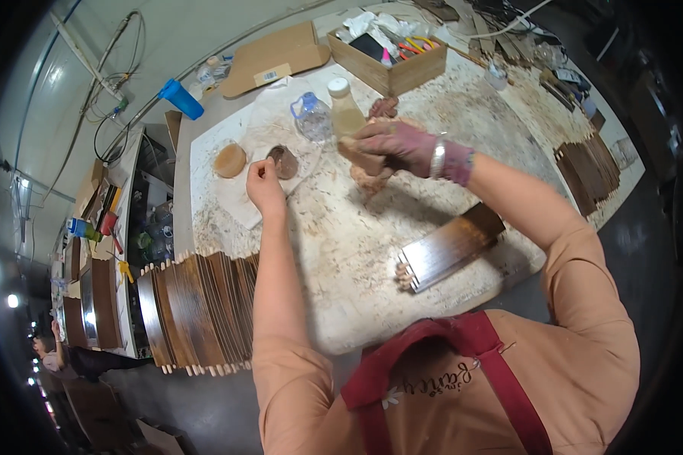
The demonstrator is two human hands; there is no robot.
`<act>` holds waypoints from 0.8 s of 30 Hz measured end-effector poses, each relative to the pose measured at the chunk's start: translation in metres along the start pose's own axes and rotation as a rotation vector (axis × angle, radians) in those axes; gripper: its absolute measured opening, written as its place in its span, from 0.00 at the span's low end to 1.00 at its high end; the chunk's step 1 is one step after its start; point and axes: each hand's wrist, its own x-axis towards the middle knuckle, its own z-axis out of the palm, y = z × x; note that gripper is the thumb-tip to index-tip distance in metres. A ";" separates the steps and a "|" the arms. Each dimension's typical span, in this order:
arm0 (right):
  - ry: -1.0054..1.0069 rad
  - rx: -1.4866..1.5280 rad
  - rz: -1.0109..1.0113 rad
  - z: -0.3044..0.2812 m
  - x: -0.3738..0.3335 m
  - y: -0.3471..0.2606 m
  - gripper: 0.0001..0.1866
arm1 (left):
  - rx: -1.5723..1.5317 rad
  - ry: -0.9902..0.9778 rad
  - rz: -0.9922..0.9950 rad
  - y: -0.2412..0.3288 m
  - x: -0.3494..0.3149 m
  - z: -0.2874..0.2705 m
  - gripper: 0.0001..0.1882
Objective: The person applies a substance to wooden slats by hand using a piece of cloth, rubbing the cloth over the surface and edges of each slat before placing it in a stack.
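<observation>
My left hand [265, 184] has its fingers closed and pinches at a small dark brown pad [284, 161] lying on a white cloth [244, 199]. My right hand [393, 144], in a pinkish glove with a bracelet at the wrist, grips a small wooden block [360, 159] and a crumpled brown rag [370, 180]. A round tan pad [230, 160] lies left of the dark one. Behind my right hand stand a squat bottle of tan liquid with a white cap [345, 108] and a clear plastic bottle [312, 116].
A bundle of dark wooden strips [451, 247] lies on the dusty white tabletop [357, 250] near me. More dark stained slats fan out at the left edge [197, 311] and far right [587, 171]. A wooden box [389, 51] of odds and ends sits at the back.
</observation>
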 end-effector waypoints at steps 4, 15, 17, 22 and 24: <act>0.117 0.025 -0.011 0.017 0.084 0.036 0.15 | 0.303 -0.051 0.196 -0.025 0.045 0.014 0.11; 0.196 -0.425 -0.057 0.005 0.159 0.070 0.22 | 0.540 -0.153 0.130 -0.064 0.072 0.018 0.11; 0.229 -0.668 -0.216 0.006 0.176 0.084 0.23 | 0.447 -0.111 0.018 -0.058 0.075 0.008 0.10; 0.223 -1.079 -0.355 0.028 0.193 0.069 0.18 | 0.261 0.087 0.023 -0.061 0.086 0.002 0.11; 0.254 -1.292 -0.430 0.028 0.202 0.072 0.16 | 0.208 0.091 -0.041 -0.056 0.089 0.003 0.11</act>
